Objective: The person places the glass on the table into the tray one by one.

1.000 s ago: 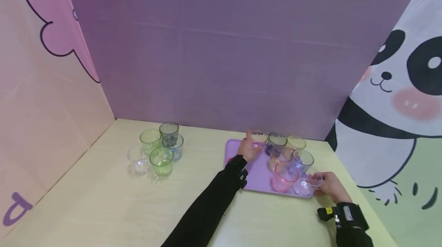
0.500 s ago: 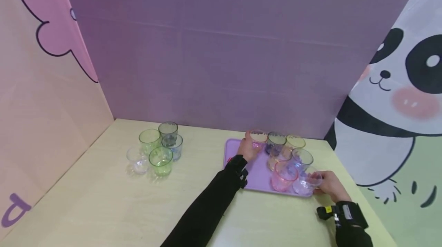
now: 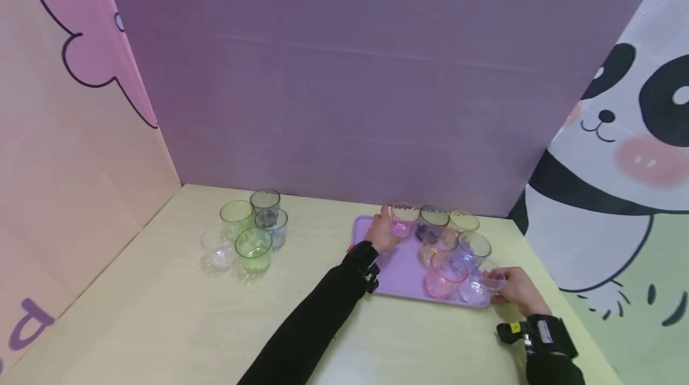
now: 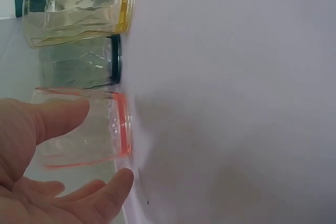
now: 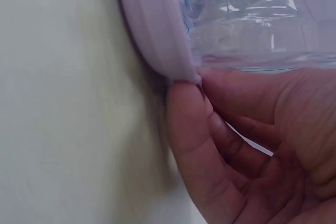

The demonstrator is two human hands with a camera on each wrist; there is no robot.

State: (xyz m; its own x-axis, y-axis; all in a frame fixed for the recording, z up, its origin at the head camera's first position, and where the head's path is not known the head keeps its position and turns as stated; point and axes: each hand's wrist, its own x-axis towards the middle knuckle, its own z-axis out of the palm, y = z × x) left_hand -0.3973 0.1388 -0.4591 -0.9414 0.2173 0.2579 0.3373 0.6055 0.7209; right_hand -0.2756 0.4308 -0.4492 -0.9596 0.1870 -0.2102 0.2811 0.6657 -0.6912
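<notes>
A purple tray (image 3: 401, 268) on the table holds several tinted drinking glasses. At its back left corner is a pink glass (image 3: 404, 220), with my left hand (image 3: 383, 232) beside it. In the left wrist view the thumb (image 4: 63, 118) overlaps that glass's side, while the other fingers (image 4: 113, 195) are spread apart from it. My right hand (image 3: 517, 289) pinches the tray's front right corner (image 5: 181, 69) between thumb and forefinger. A clear glass (image 5: 247, 19) stands right above those fingers, and a red-pink glass (image 3: 445, 277) stands to its left.
Further back on the tray are a dark grey glass (image 3: 432, 223), a yellow glass (image 3: 464, 221) and a blue glass (image 3: 473, 248). A second group at the table's left includes a green glass (image 3: 253, 251) and a clear glass (image 3: 218, 250). A purple wall (image 3: 344, 104) rises behind.
My left hand has drawn slightly left and toward me, off the pink glass, which stays in place. The right hand keeps its pinch on the tray corner.
</notes>
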